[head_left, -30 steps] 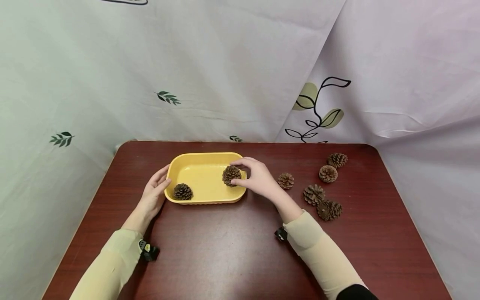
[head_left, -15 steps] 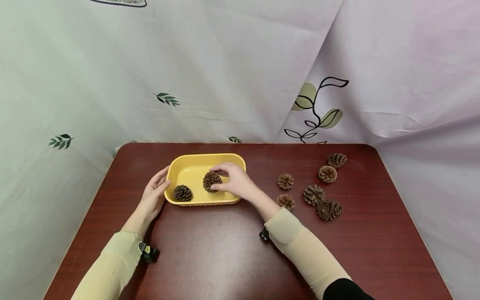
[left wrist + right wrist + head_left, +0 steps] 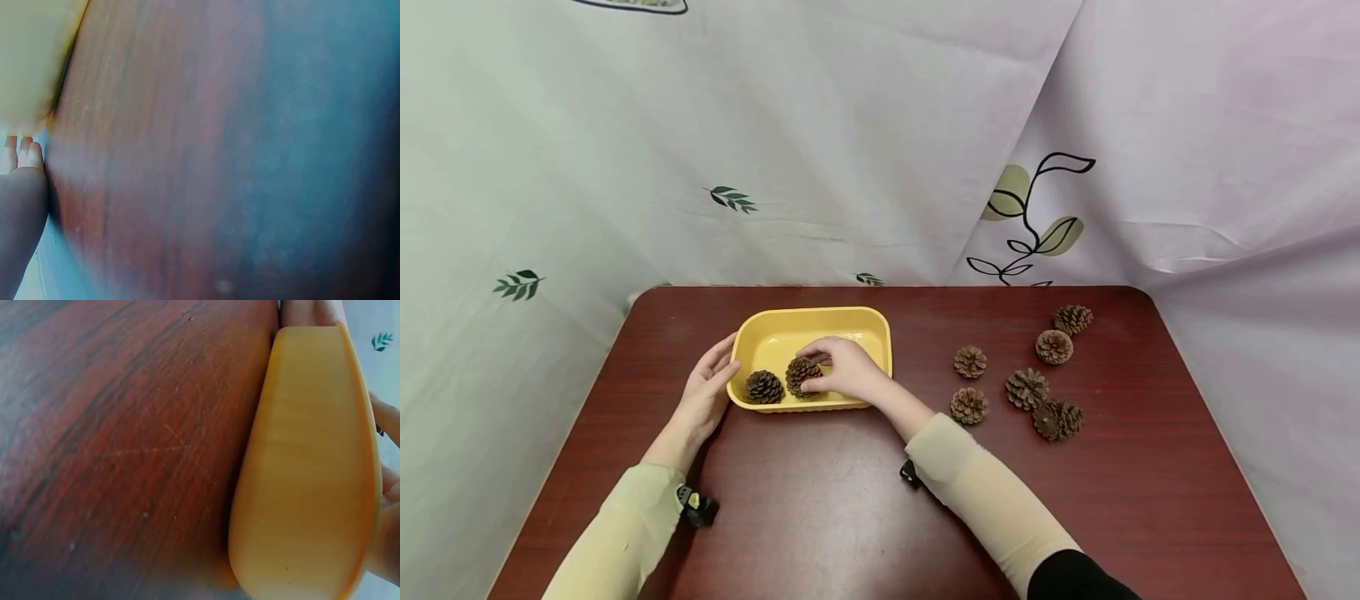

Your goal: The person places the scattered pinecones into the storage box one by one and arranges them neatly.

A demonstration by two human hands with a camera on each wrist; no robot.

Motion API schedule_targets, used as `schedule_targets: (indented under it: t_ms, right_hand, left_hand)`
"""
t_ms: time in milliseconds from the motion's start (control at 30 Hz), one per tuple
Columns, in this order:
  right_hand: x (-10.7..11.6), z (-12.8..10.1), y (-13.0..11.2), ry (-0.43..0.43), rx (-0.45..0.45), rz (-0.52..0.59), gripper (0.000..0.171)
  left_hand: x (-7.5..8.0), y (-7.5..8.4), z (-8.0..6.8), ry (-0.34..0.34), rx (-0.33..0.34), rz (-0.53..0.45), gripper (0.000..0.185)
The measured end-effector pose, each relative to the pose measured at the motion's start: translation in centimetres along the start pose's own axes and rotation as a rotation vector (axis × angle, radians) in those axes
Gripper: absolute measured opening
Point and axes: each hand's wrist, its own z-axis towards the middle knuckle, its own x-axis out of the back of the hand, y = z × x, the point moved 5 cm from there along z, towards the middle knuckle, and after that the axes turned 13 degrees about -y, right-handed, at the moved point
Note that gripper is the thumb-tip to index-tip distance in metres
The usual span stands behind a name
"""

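Fingers [image 3: 814, 385] of the right hand [image 3: 842, 372] are curled round a pine cone [image 3: 801, 374] inside the yellow tray [image 3: 808, 322], judged light, stiff and brittle-scaled, best held around its middle, while the tray's end is steadied by the left hand [image 3: 707, 392], fingers straight.

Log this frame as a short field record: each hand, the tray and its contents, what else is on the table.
Right hand: right hand pinches a brown pine cone inside the yellow rectangular plastic tray
Left hand: left hand rests with straight fingers against the tray's left end
Tray contents: the held cone, plus a darker pine cone beside it at the left
Loose cones: six more pine cones lie to the right of the tray
Surface: dark red wooden table
Backdrop: white cloth printed with leaves
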Motion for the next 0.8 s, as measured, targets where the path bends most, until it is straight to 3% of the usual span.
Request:
schedule_targets:
  t_ms: [333,800]
  right_hand:
    - [-1.1,1.0,0.3,-0.082,-0.052,-0.029,0.046]
    - [-1.8,1.9,-0.2,-0.101,-0.008,-0.038,0.044]
  left_hand:
    - [0.0,0.0,0.0,-0.001,0.002,-0.001,0.044]
    - [0.1,-0.1,0.1,-0.006,-0.007,-0.005,0.044]
